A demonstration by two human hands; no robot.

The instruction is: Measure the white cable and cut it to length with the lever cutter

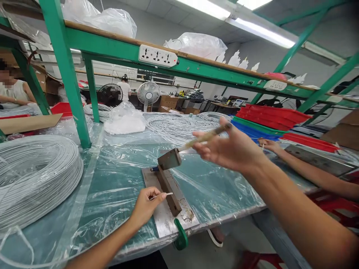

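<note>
Left hand (150, 205): low, forearm reaching up from below, thumb and fingertips pinching a thin white wire (169, 194), its tip over the metal bar (169, 194).
Right hand (224, 149): raised, blurred, fingers loosely extended, handle (206, 137) slanting across the palm; firmness of grip cannot be told.
Metal block (169, 158): at handle's lower end.

Green clamp (181, 234); red, green, blue trays (269, 117); white cable (42, 179)

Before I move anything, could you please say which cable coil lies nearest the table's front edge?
The thick coil at the far left; the other coils lie farther back, towards the far side of the table.
</note>
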